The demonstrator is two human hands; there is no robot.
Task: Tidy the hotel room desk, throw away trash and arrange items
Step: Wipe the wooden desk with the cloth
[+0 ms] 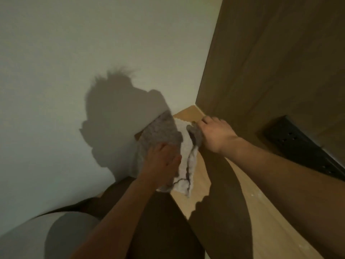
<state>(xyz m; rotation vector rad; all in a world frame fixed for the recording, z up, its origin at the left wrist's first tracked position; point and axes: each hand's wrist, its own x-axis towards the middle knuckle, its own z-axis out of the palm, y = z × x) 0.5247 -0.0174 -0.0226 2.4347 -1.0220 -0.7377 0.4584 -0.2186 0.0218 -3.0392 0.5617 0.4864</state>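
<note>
A crumpled white cloth [183, 146] lies on the far left end of the light wooden desk [188, 114], close to the corner where the white wall meets a wooden panel. My left hand [161, 161] presses on the cloth's near left part, fingers closed over it. My right hand [216, 133] grips the cloth's right edge, knuckles up. Part of the cloth hangs over the desk's left edge. Shadow covers the cloth's left half.
A white wall [74, 71] rises on the left and carries the shadow of a head. A brown wooden panel [280, 62] stands behind the desk. A black socket strip [298, 144] sits at the right along the panel. A pale round object [46, 236] is at the lower left.
</note>
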